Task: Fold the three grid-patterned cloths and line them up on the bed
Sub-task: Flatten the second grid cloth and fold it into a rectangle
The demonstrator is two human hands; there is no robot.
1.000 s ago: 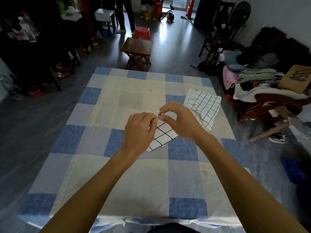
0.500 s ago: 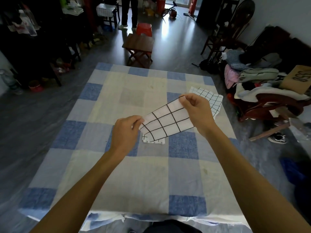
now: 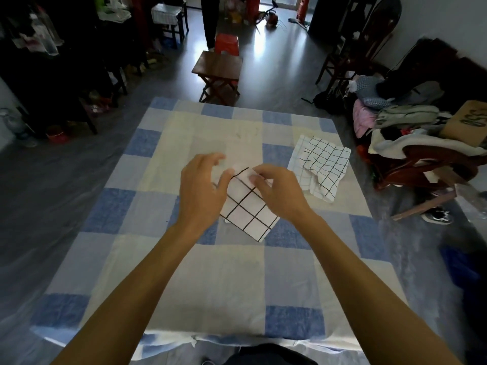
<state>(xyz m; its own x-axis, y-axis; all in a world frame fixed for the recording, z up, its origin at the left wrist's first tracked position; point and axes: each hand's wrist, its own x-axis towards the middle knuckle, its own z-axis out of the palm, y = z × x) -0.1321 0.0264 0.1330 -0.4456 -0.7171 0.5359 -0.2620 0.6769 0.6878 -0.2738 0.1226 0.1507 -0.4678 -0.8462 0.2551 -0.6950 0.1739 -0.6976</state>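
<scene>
A white cloth with a wide black grid [image 3: 247, 217] lies folded small on the middle of the blue-and-cream checked bed [image 3: 184, 272]. My right hand [image 3: 279, 193] pinches its far edge between thumb and fingers. My left hand [image 3: 201, 191] hovers over the cloth's left part with its fingers spread and blurred, the thumb resting near the cloth's top. Two more cloths lie rumpled at the bed's right side: a black-grid cloth [image 3: 326, 164] on top of a finer blue-grid cloth [image 3: 297, 164]. My hands hide the far part of the folded cloth.
A dark wooden stool [image 3: 217, 67] stands just past the bed's far edge, with a red plastic stool [image 3: 226, 43] and a person's legs [image 3: 210, 19] behind it. A chair piled with clothes [image 3: 411, 133] is close to the bed's right side. Dark furniture lines the left.
Half a second ago the cloth was stretched in the air between both hands. Now the hands have come together, the cloth lies folded on the bed, and my left hand has opened.
</scene>
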